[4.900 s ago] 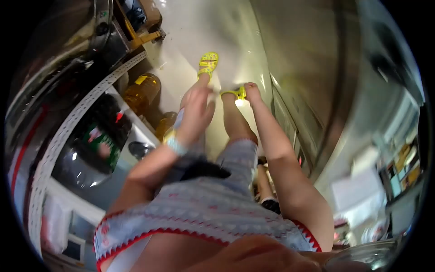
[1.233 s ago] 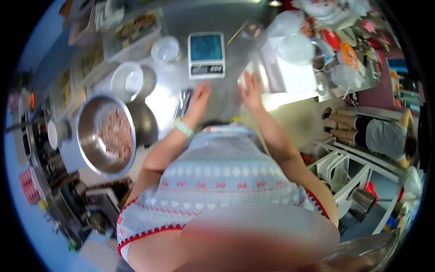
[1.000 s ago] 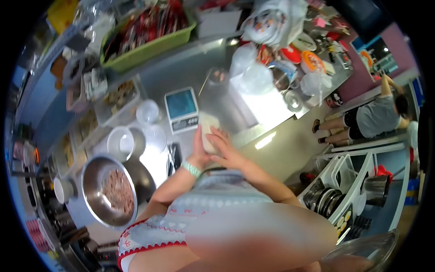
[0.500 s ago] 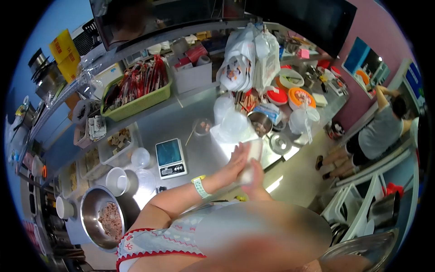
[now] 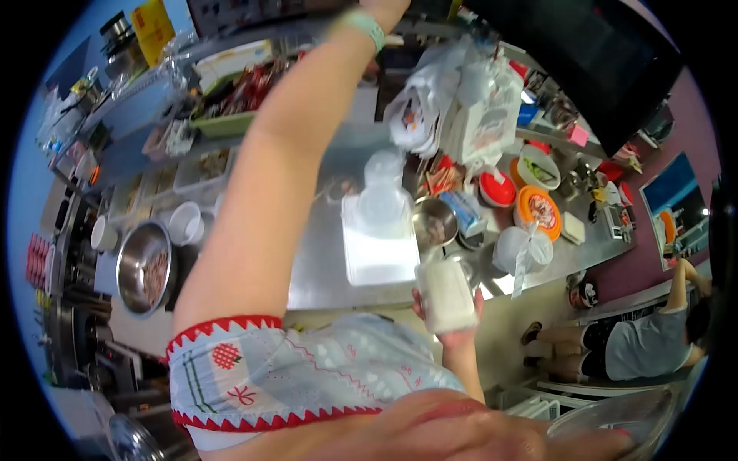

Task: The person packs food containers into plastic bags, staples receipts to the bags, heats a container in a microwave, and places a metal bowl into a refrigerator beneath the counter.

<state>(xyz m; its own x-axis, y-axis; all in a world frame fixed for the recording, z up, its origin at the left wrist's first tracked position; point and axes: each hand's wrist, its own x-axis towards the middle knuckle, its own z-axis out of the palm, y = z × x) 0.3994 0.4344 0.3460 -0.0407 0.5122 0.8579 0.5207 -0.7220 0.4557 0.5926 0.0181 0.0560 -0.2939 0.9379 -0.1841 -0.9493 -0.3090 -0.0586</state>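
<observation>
The white pack (image 5: 448, 298) now sits in the right hand (image 5: 459, 338) alone, on the person's side of the pot (image 5: 435, 223), its fingers curled round the edges; the left hand (image 5: 387, 9) has let go and reaches up well beyond the pot and left of it, cut off by the frame, so I cannot tell its fingers' state. The white tray (image 5: 380, 257) lies on the tabletop (image 5: 323, 265) left of the pot, the orange tub (image 5: 538, 212) to its right.
</observation>
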